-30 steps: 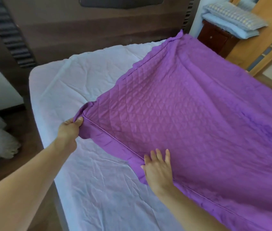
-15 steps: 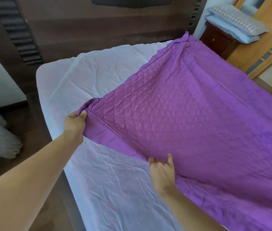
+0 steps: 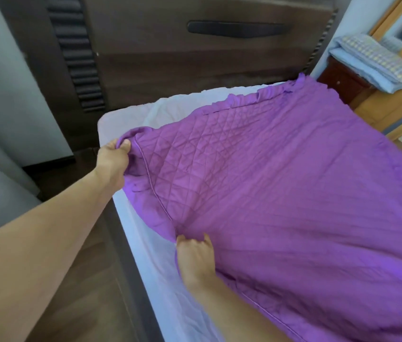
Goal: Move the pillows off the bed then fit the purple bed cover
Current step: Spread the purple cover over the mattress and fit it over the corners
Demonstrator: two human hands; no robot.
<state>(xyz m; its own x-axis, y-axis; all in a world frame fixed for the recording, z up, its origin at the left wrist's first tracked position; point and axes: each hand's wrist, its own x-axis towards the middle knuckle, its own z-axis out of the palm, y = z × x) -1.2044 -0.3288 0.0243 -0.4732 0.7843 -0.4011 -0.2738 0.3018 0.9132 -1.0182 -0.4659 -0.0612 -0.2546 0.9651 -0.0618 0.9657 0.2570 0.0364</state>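
One purple cover (image 3: 281, 193): it lies over most of the bed (image 3: 130, 233), with its corner lifted short of the mattress corner by the headboard (image 3: 195, 58), so it is not yet fitted.
Left hand (image 3: 112, 161): your fingers (image 3: 126, 144) curl tight round that corner's skirt, raised to go over the mattress corner.
Right hand (image 3: 195, 257): your fingers (image 3: 185, 239) pinch the side edge at the piping, to hold the seam taut.
Sheet (image 3: 160, 275): white, bare along the near side and head end.
Pillows (image 3: 372, 62): stacked on the nightstand (image 3: 338, 80), off the bed.
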